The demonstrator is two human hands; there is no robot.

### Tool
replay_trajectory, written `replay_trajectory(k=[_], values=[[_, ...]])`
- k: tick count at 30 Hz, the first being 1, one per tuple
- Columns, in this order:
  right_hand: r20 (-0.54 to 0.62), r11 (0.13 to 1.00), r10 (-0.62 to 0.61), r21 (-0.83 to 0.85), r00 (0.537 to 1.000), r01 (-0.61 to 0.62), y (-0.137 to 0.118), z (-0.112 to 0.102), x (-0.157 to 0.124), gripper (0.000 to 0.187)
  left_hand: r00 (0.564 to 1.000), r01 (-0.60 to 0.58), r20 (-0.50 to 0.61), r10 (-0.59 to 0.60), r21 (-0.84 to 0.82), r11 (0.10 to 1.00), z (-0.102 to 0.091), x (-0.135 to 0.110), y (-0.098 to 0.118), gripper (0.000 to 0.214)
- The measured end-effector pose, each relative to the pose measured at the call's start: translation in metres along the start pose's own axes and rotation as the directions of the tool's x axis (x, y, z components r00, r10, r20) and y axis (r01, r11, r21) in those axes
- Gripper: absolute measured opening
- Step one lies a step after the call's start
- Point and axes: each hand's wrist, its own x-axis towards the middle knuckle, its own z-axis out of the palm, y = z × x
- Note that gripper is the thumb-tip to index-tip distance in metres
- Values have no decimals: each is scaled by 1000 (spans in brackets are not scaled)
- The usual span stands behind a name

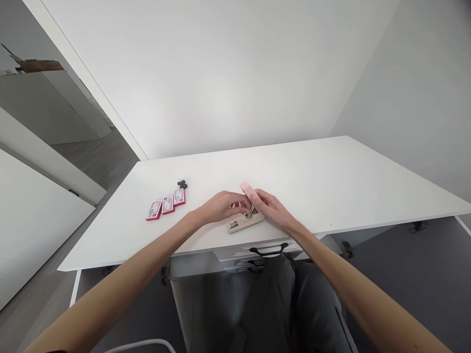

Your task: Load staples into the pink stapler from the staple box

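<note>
Cannot make out the small work at the centre: too small, and partly covered by fingers. Noted left hand (224,205) and right hand (270,208) drawn close together, fingertips nearly meeting, over a flat beige block (241,224) lying on the white table (331,186) right under them, close to the front edge. Saw right hand pinching a pale pink strip (246,189), standing up above the fingers and tilted away. Cannot tell whether left hand grips anything or only rests curled fingers against a small shiny metal bit (250,212) on top of the block. Could not read a dark-printed label on the block's end below left hand. Logged block as oblong, matt, round-cornered, plastic by look; strip as thin, flat, soft-edged. Off to the left of left hand, well apart: three small red-and-white boxes (168,204) in a slanted row, touching or nearly so, print too fine to read. Just beyond them, a small dark lump (182,185), shape unclear. Below the hands, under the table edge: pale drawer fronts with a curved black handle (268,251), ends hidden by the forearms. Between the forearms, grey trousers (279,304), cloth, cut off at the bottom of the view. Found table top smooth and matt.
</note>
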Motion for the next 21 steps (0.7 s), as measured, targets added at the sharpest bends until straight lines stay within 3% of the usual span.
replay_trajectory(k=[5, 9, 11, 14, 16, 18, 21], values=[[13, 998, 36, 46, 999, -37, 2, -2, 0, 53, 995, 69, -69, -73, -57, 996, 0, -1, 3, 25], [-13, 996, 36, 77, 999, -35, 6, -2, 0, 52, 964, 100, -239, -118, -85, 991, 2, -8, 3, 26], [-47, 997, 30, 70, 998, -27, 9, -2, 0, 51, 908, 131, -379, -181, -154, 979, 4, -14, 1, 27], [-100, 998, 30, 51, 995, -25, 12, -1, 1, 48, 755, 162, -567, -330, -326, 931, 10, -23, -7, 30], [-131, 999, 43, 22, 990, -40, 15, 0, 1, 48, 673, 171, -617, -407, -406, 898, 15, -30, -13, 32], [-171, 997, 56, -36, 984, -63, 17, 1, 1, 47, 638, 190, -620, -457, -449, 873, 20, -37, -16, 33], [-241, 989, 63, -114, 969, -92, 19, 4, 1, 46, 619, 205, -604, -502, -493, 846, 25, -47, -17, 34]])
